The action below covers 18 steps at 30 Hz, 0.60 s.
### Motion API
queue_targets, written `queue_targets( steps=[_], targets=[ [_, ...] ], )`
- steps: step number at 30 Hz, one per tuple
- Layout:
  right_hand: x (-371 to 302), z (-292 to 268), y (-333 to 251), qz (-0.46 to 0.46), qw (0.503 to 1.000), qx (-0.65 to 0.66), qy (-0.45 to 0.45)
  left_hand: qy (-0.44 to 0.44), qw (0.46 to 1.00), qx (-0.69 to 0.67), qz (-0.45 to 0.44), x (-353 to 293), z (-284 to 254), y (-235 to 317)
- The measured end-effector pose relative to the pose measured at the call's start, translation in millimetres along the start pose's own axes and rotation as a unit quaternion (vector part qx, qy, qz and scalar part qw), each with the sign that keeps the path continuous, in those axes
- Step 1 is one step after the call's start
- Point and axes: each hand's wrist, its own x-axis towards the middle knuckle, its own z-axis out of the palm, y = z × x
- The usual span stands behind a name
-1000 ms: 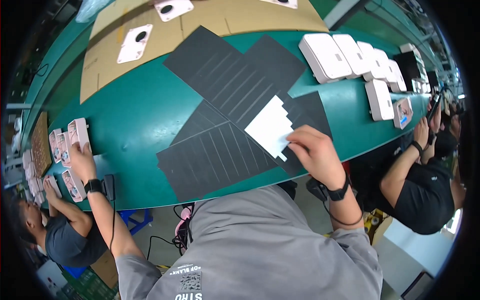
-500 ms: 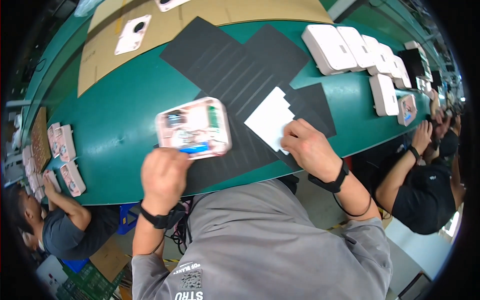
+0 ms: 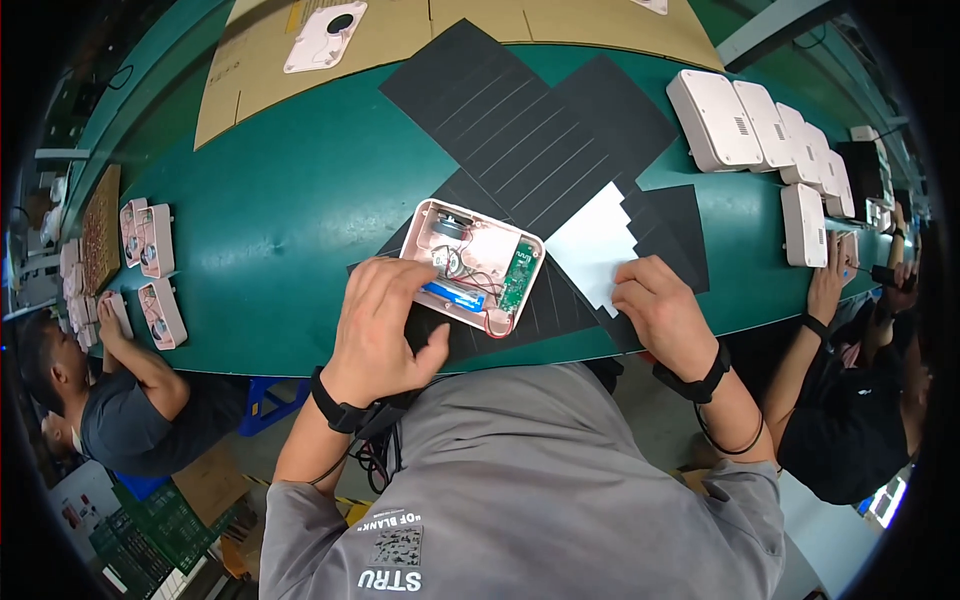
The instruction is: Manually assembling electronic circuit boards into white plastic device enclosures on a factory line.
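A pale pink plastic housing [image 3: 488, 222] lies open side up, tilted on black sheets. Inside it are a blue battery cell [image 3: 455, 296], a green circuit board [image 3: 517, 275], red and black wires and a dark round part [image 3: 452, 224]. My left hand [image 3: 383, 325] touches the housing's lower left side with its fingertips near the battery; its thumb stands well apart. To the right lies a white sheet with stepped edges [image 3: 592, 248] on a black sheet. My right hand [image 3: 662, 308] has its fingers pinched together at that sheet's lower right edge; their tips are partly hidden.
Black sheets with slit lines [image 3: 500, 110] spread over the green table [image 3: 290, 200]. White closed housings [image 3: 715, 125] stand in a row at right; open pink housings [image 3: 155, 240] sit at left. Cardboard [image 3: 400, 35] with a pink cover [image 3: 325, 38] lies behind. People work on both sides.
The housing has turned clockwise. My left hand has come further onto its side, thumb now spread away. The right hand stays by the white sheet's edge. The whole view has shifted.
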Motion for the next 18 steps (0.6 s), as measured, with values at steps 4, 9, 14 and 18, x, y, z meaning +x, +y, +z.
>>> queue_targets(
  steps=[4,9,14,18],
  targets=[
    [3,-6,-6,0.035,0.999,0.003,-0.016,0.034,0.999,0.002,-0.037,0,12,3],
    [7,-20,-13,0.076,0.995,0.041,-0.046,0.052,0.997,0.031,-0.039,-1,26,-2],
    [22,-23,-20,0.145,0.973,0.173,-0.045,0.035,0.995,0.08,-0.057,6,31,16],
    [59,-11,-50,0.022,0.973,0.231,0.001,0.062,0.994,0.039,-0.077,1,41,7]
  ],
)
